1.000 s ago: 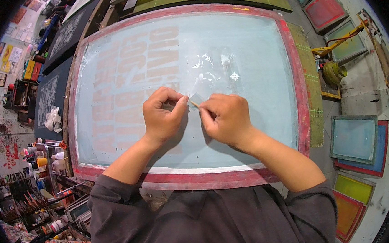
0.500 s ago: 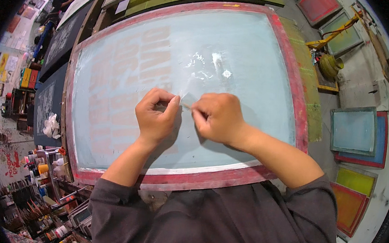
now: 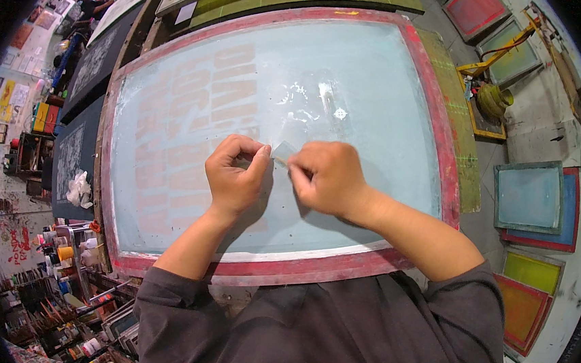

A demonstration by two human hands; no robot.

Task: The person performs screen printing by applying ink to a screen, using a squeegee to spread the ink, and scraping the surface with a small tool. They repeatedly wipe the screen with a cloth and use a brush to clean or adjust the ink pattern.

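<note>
A large screen-printing frame [image 3: 401,156] with pale blue mesh and a red taped border lies in front of me. Above its middle, my left hand [image 3: 236,174] is closed, thumb and forefinger pinched at the edge of a small clear piece of film [image 3: 285,150]. Close beside it, my right hand [image 3: 328,178] is closed too, its fingertips on a thin tan strip [image 3: 280,161] that reaches toward the left fingertips. Whether the strip is stuck to the film I cannot tell. Faded block lettering shows in the mesh at left, and glossy wet-looking patches [image 3: 300,100] lie beyond my hands.
Dark printed boards [image 3: 75,144] with a crumpled white tissue [image 3: 79,189] stand at left, above tools and paint jars [image 3: 60,252]. More frames [image 3: 528,197] lean at right near a yellow-green pot [image 3: 493,100]. A person [image 3: 89,3] is at the far left.
My hands stay almost in place, the left shifting slightly right. The clear film now shows more plainly between them. The whole view has moved a little.
</note>
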